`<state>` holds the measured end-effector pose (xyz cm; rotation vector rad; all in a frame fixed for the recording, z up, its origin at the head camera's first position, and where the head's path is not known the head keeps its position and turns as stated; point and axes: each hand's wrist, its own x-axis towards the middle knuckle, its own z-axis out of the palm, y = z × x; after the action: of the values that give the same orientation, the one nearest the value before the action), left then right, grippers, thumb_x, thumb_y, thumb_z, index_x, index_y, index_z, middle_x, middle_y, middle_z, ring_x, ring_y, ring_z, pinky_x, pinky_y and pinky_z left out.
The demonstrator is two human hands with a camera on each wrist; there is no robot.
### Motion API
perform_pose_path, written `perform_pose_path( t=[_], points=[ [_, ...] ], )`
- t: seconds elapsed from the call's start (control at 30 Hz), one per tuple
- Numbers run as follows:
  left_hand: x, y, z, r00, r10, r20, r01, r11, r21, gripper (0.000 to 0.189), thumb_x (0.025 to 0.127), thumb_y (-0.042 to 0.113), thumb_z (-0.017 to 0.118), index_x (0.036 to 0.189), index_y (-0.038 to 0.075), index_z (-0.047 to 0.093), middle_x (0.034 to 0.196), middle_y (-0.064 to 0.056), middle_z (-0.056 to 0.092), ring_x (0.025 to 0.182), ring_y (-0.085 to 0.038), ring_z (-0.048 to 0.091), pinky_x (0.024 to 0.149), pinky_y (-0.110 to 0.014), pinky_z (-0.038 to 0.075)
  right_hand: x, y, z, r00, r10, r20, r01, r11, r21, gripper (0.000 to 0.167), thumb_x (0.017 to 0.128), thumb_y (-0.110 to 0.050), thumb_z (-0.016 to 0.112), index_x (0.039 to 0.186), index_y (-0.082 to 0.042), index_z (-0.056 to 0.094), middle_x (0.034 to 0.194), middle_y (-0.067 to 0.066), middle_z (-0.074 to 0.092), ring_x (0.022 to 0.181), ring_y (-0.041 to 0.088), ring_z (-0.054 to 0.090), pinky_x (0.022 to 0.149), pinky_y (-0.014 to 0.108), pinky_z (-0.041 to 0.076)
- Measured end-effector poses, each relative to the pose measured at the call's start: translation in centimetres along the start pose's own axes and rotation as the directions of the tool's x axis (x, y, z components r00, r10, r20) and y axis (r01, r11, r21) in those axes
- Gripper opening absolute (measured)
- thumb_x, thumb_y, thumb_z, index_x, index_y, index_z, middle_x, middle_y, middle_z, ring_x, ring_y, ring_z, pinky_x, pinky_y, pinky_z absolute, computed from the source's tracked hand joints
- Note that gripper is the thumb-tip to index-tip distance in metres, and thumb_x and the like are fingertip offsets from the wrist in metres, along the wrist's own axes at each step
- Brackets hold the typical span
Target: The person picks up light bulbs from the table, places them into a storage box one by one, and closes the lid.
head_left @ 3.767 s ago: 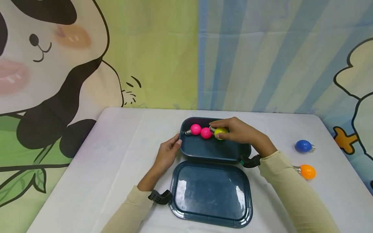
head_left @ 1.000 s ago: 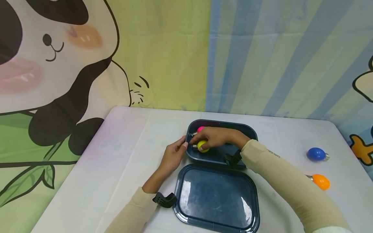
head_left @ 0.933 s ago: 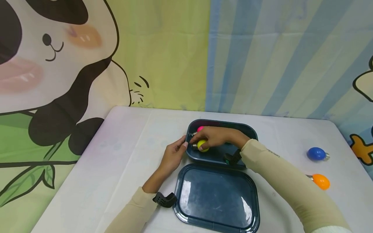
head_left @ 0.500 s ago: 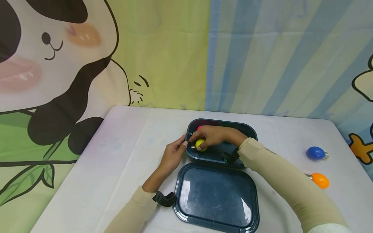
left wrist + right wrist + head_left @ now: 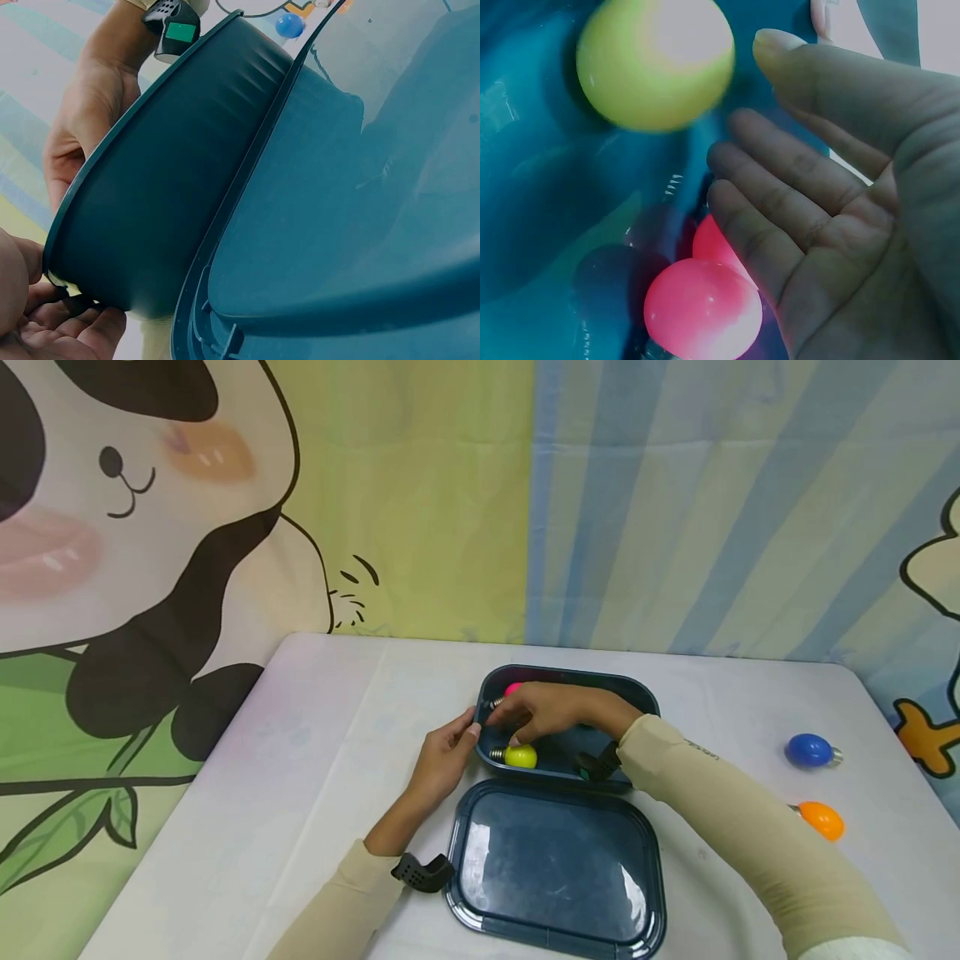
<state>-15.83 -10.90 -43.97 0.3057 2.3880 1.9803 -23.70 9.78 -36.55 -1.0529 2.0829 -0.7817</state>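
Observation:
A dark blue plastic box (image 5: 553,758) stands open on the table. My left hand (image 5: 441,764) grips its left rim between thumb and fingers; the left wrist view shows those fingers (image 5: 64,326) at the box's corner. Inside, a yellow light bulb (image 5: 521,757) lies near the front left, its metal screw base pointing left. My right hand (image 5: 551,706) is over the box, thumb and fingers apart, holding nothing. In the right wrist view, the yellow bulb's globe (image 5: 656,64) sits a little away from the thumb. Two pink bulbs (image 5: 703,309) lie beside the fingers, partly hidden.
The box's dark blue lid (image 5: 555,868) lies flat in front of it, close to its front side. To the right on the white table (image 5: 337,710) are a blue bulb (image 5: 808,750) and an orange bulb (image 5: 821,820), the latter's base partly behind my right sleeve.
My right hand has carried the yellow bulb from beside the pink ones toward the box's front left and let it go. The bulb now lies lower in the box. My left hand keeps its grip.

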Motion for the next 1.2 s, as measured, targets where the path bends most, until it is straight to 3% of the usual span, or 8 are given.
perform_pose_path(
  t=[0.33, 0.53, 0.73, 0.77, 1.0, 1.2],
  points=[
    [0.0, 0.0, -0.2, 1.0, -0.006, -0.006, 0.006, 1.0, 0.009, 0.044, 0.103, 0.02, 0.052, 0.141, 0.0, 0.048, 0.143, -0.01, 0.048, 0.131, -0.019, 0.045, 0.102, -0.033, 0.042, -1.5, -0.3, -0.6, 0.997, -0.016, -0.074, 0.019, 0.999, 0.034, 0.046, 0.092, -0.008, 0.067, 0.136, 0.0, 0.055, 0.134, 0.011, 0.058, 0.123, 0.022, 0.054, 0.101, 0.035, 0.046],
    [0.0, -0.1, -0.2, 1.0, 0.0, -0.021, 0.001, 1.0, 0.024, 0.043, 0.102, 0.019, 0.052, 0.14, 0.0, 0.049, 0.142, -0.009, 0.05, 0.131, -0.018, 0.045, 0.102, -0.032, 0.042, -2.8, -0.3, -1.2, 0.988, -0.061, -0.143, 0.074, 0.994, 0.086, 0.046, 0.092, -0.01, 0.067, 0.135, 0.002, 0.055, 0.136, 0.016, 0.055, 0.125, 0.031, 0.053, 0.103, 0.044, 0.043],
    [-0.2, 0.1, -0.4, 1.0, -0.012, -0.017, 0.012, 1.0, 0.02, 0.045, 0.102, 0.022, 0.053, 0.141, 0.0, 0.048, 0.142, -0.008, 0.049, 0.132, -0.016, 0.044, 0.102, -0.028, 0.041, -3.8, -0.1, -1.6, 0.985, -0.046, -0.168, 0.069, 0.988, 0.136, 0.044, 0.091, -0.008, 0.068, 0.133, 0.003, 0.057, 0.133, 0.018, 0.057, 0.125, 0.035, 0.051, 0.105, 0.05, 0.039],
    [-0.4, 0.6, -0.4, 1.0, -0.02, -0.014, 0.02, 1.0, 0.017, 0.044, 0.102, 0.021, 0.053, 0.141, -0.001, 0.048, 0.143, -0.009, 0.048, 0.132, -0.017, 0.043, 0.102, -0.029, 0.041, -3.9, -0.1, -1.6, 0.984, -0.042, -0.17, 0.066, 0.988, 0.136, 0.045, 0.091, -0.007, 0.068, 0.132, 0.004, 0.057, 0.133, 0.019, 0.057, 0.126, 0.036, 0.051, 0.105, 0.051, 0.039],
    [-0.2, 0.1, -0.2, 1.0, -0.005, -0.012, 0.005, 1.0, 0.002, 0.046, 0.102, 0.023, 0.053, 0.141, -0.001, 0.047, 0.143, -0.01, 0.048, 0.132, -0.018, 0.044, 0.102, -0.029, 0.042, -5.1, 0.4, -1.9, 0.977, -0.035, -0.21, 0.059, 0.992, 0.111, 0.045, 0.093, -0.013, 0.067, 0.133, 0.003, 0.056, 0.133, 0.018, 0.057, 0.125, 0.036, 0.052, 0.103, 0.047, 0.042],
    [-0.1, 0.1, 0.0, 1.0, 0.001, -0.007, -0.001, 1.0, 0.004, 0.046, 0.102, 0.023, 0.054, 0.141, -0.001, 0.048, 0.143, -0.011, 0.048, 0.132, -0.019, 0.044, 0.102, -0.031, 0.042, -7.0, 1.1, -2.2, 0.966, 0.017, -0.256, 0.02, 0.99, 0.141, 0.047, 0.094, -0.018, 0.067, 0.136, -0.001, 0.055, 0.136, 0.017, 0.055, 0.125, 0.034, 0.052, 0.1, 0.04, 0.046]
  ],
)
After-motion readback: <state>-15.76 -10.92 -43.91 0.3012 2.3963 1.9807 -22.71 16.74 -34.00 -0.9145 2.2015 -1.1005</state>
